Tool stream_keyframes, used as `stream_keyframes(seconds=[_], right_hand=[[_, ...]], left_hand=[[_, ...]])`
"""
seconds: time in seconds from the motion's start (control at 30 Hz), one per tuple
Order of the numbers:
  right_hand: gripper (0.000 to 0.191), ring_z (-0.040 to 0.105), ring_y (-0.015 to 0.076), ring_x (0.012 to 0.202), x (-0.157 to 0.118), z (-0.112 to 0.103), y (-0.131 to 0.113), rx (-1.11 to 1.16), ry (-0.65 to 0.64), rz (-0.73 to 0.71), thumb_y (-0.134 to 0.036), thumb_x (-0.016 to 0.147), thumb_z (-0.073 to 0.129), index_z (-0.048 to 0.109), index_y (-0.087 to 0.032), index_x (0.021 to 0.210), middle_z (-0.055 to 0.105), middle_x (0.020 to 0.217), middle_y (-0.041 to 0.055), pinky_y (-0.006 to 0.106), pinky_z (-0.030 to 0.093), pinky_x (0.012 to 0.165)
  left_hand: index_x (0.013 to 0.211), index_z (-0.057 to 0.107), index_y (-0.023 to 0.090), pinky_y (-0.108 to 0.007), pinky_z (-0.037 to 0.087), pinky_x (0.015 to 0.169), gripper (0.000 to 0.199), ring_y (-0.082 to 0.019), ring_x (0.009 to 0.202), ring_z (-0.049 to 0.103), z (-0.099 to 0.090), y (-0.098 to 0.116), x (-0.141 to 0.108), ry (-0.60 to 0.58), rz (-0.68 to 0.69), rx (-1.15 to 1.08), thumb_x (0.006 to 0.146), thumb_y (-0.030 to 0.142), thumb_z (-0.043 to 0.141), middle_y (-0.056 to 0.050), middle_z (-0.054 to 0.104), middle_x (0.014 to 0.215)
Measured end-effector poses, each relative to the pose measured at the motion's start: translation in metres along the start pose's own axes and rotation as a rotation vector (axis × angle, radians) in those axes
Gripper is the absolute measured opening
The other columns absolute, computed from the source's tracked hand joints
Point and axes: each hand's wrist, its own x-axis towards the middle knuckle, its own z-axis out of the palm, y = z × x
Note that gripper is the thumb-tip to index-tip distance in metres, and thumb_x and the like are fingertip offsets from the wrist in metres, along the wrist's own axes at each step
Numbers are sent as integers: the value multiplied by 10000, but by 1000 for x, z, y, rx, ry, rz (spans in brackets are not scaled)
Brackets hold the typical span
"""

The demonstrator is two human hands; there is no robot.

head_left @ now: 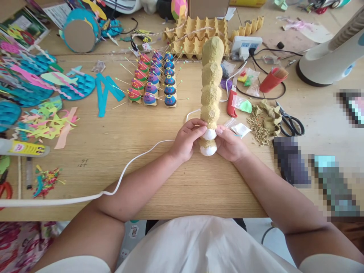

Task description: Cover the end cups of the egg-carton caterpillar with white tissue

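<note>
Between my hands is a long strip of egg carton cups (pixel 211 81), a row of yellowish bumps pointing away from me over the table. White patches (pixel 209 134) cover parts of its near end. My left hand (pixel 186 138) grips the strip's left side near that end, thumb and fingers pressed against it. On the opposite side my right hand (pixel 231 142) pinches it the same way; some fingertips are hidden behind the strip. Close to my right hand lies a small clear bag with white stuff (pixel 241 129).
Painted egg-cup rows (pixel 152 77) with pins stand left of centre. Egg trays (pixel 196 32) and a power strip (pixel 247 44) lie behind. Black scissors (pixel 291 123), carton scraps (pixel 265 117) and a red cutter (pixel 232 102) are rightward. A white cable (pixel 125 178) crosses my left forearm.
</note>
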Motion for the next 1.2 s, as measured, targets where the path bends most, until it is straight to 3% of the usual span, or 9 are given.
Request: stream_keyframes(seconds=[0.1, 0.3, 0.53, 0.77, 0.97, 1.07, 1.2], right_hand=[[397, 687, 187, 769, 0, -1, 1, -15, -26, -7, -575, 769, 930, 745, -239, 873, 749, 783, -1, 320, 579, 721], [407, 632, 121, 688, 0, 1, 2, 20, 18, 16, -484, 704, 1010, 700, -225, 752, 720, 736, -36, 254, 541, 672], [432, 648, 149, 719, 0, 0, 1, 7, 37, 21, -534, 701, 1001, 709, -229, 791, 730, 771, -15, 294, 561, 701], [423, 667, 186, 752, -1, 1, 0, -18, 31, 13, -583, 713, 965, 738, -250, 838, 754, 796, -1, 326, 575, 718], [395, 700, 200, 788, -1, 1, 0, -37, 34, 5, -583, 750, 938, 750, -256, 866, 771, 814, 5, 339, 589, 746], [420, 727, 225, 856, 0, 1, 0, -49, 42, 5, -615, 770, 907, 765, -260, 945, 799, 883, 23, 358, 605, 775], [409, 721, 206, 829, 1, 0, 0, -30, 41, -7, -603, 761, 921, 756, -263, 916, 797, 878, 13, 342, 606, 765]], left_hand=[[861, 718, 236, -280, 524, 730, 400, -122, 737, 663, 1, 0, 0, 13, 1, 27, 668, 456, 991, 30, 739, 814], [815, 727, 227, -265, 522, 737, 388, -115, 747, 656, 2, 0, -1, 35, 24, 18, 650, 441, 1006, 32, 748, 815], [908, 739, 243, -290, 449, 628, 349, -134, 692, 628, -2, -1, -1, -3, -36, -23, 807, 528, 913, 16, 724, 802], [876, 745, 238, -269, 497, 703, 331, -126, 753, 653, 0, -2, -1, 32, -2, 1, 715, 412, 977, 18, 762, 871], [930, 781, 253, -275, 471, 654, 324, -132, 734, 636, -2, -1, -2, -17, -21, -23, 785, 501, 931, 7, 746, 855], [983, 799, 267, -287, 481, 681, 267, -150, 788, 663, -3, -2, -2, -37, -18, -15, 825, 457, 900, -7, 777, 938], [999, 808, 267, -271, 499, 726, 234, -138, 817, 671, -3, -5, -2, -26, 28, -4, 837, 406, 903, 4, 786, 955]])
